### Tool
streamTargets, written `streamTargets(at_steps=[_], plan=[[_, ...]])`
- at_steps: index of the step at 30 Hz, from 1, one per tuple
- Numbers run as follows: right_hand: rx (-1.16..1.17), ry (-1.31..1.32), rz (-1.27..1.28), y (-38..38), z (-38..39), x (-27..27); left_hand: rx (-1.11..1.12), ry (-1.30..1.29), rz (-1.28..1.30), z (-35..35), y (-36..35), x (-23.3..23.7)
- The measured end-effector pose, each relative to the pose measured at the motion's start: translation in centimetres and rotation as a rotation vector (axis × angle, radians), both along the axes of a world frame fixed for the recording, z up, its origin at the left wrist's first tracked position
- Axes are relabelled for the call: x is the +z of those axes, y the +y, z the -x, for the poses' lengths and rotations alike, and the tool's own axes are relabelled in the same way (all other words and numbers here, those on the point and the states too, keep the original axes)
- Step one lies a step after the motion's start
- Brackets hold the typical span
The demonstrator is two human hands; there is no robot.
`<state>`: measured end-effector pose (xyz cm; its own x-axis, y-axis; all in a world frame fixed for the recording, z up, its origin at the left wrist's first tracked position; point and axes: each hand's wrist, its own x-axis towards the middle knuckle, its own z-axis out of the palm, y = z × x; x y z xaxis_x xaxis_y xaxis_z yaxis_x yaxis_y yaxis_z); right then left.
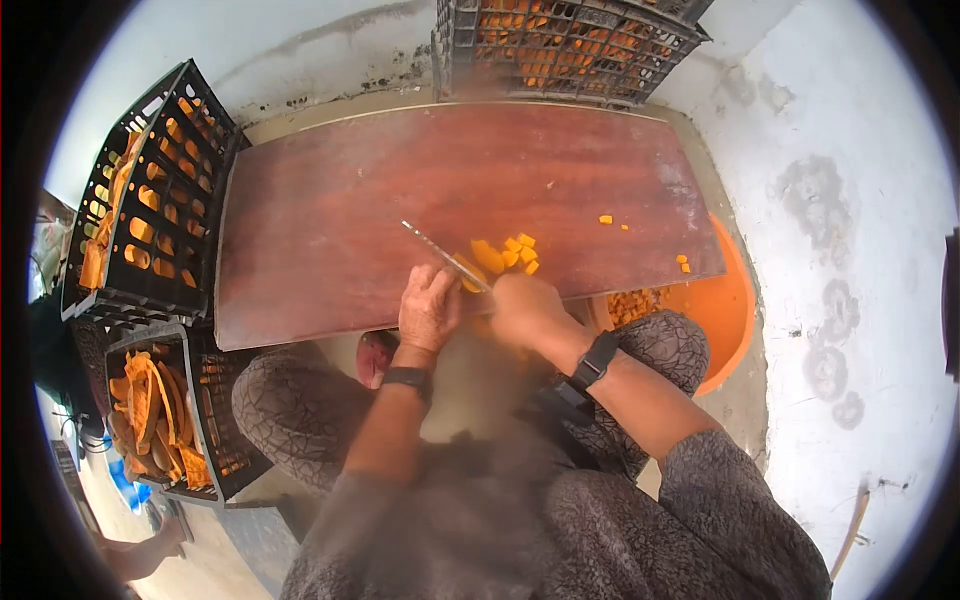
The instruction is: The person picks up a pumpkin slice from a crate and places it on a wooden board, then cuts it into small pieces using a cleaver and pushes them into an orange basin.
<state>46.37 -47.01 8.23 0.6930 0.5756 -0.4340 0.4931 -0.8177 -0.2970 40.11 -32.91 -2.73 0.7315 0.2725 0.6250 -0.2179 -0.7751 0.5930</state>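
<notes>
Near the front edge of the reddish-brown board (400, 180), my right hand (535, 312) is closed round the handle of a knife (440, 252), whose blade points up and to the left. My left hand (430, 308) is closed just left of the blade, its fingers bent against an orange-yellow piece (468, 275) that lies partly under the blade. Another curved orange-yellow slice (487, 256) rests beyond the knife. To its right sit several small orange-yellow cubes (520, 252).
An orange basin (735, 320) holding cut pieces stands partly under the board's right end. Black crates (150, 200) with orange pieces stand at left, another crate (570, 50) behind the board. Small bits (606, 219) lie on the board's right. Another person's arm (135, 558) shows lower left.
</notes>
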Motion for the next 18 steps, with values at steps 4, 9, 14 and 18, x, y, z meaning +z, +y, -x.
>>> streamTargets(at_steps=[4, 9, 14, 18], plan=[[0.01, -0.036, 0.007, 0.9, 0.0, 0.3, 0.02, 0.048, -0.004, 0.2, 0.1, -0.4], [-0.045, -0.04, -0.062, 1.2, 0.0, -0.4, 0.018, 0.051, 0.009, 0.1, 0.1, -0.8], [-0.109, -0.057, -0.214, -0.8, 0.4, -1.2, -0.004, 0.12, 0.023, 0.4, 0.2, -0.7], [-0.349, 0.109, -0.388, -3.5, -0.2, -0.9, 0.003, 0.112, 0.045, 0.6, -0.4, -0.2]])
